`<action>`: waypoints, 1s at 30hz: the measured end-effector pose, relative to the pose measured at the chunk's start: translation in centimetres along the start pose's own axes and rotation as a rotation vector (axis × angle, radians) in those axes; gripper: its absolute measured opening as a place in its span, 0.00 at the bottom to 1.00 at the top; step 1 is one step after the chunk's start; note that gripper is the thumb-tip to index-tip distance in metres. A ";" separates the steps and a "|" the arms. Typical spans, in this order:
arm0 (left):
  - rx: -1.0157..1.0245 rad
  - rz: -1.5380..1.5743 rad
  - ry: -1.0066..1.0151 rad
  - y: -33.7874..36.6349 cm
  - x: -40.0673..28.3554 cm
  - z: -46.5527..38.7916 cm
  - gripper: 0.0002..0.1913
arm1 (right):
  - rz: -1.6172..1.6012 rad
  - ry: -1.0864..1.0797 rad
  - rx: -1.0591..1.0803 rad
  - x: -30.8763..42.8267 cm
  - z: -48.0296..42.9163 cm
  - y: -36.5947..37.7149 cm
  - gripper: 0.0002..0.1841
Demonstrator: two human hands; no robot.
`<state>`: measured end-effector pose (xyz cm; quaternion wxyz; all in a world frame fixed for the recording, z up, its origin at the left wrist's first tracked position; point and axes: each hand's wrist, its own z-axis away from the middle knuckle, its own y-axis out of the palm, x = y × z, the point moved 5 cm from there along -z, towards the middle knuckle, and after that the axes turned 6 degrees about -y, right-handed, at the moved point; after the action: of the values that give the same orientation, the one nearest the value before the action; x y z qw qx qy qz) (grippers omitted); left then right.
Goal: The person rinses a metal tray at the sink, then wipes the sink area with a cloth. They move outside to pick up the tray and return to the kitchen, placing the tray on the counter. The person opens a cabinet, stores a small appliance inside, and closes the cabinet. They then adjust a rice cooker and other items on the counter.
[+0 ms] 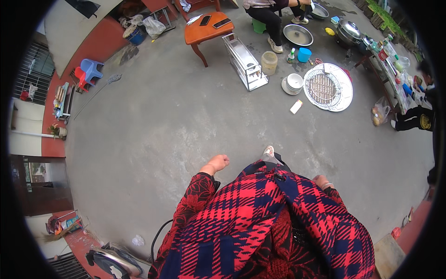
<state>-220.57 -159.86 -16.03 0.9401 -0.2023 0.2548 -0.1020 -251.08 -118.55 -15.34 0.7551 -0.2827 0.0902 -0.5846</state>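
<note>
My left hand (218,162) hangs over the concrete floor (146,139) with its fingers curled and nothing visible in it. My right hand (320,180), a bracelet at its wrist, is beside the plaid coat (244,202); its fingers are partly hidden. Ahead, a metal rack (244,59) stands near a cloudy plastic jar (269,63). Right of these are a stack of white bowls (293,83) and a large round metal tray (345,90) holding a round rack (322,87). A small white box (296,106) lies nearer to me.
A wooden chair (198,33) bears two phones. Beyond the rack sits a person (264,21) near metal basins (298,35); another person (418,104) stands by a loaded table (393,75). A mop (97,92) lies left. A scooter (118,261) is at lower left.
</note>
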 end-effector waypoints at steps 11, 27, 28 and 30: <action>-0.031 0.069 -0.039 -14.2 -2.0 -14.7 0.15 | 0.010 -0.268 -0.122 22.1 -15.4 -16.1 0.15; 0.066 0.510 -0.090 -27.7 -10.7 -43.5 0.29 | 0.106 -0.145 0.143 31.5 -25.1 -16.1 0.15; 0.044 0.506 -0.121 -27.2 -11.1 -44.2 0.32 | 0.117 -0.187 0.162 32.9 -27.0 -16.7 0.15; 0.028 0.567 -0.180 -26.0 -12.2 -45.5 0.38 | 0.146 -0.254 0.209 35.2 -29.8 -17.6 0.15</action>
<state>-256.90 -194.54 -35.30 0.9526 -0.1185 0.2154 0.1794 -269.04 -163.75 -23.71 0.8260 -0.2669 -0.0469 -0.4942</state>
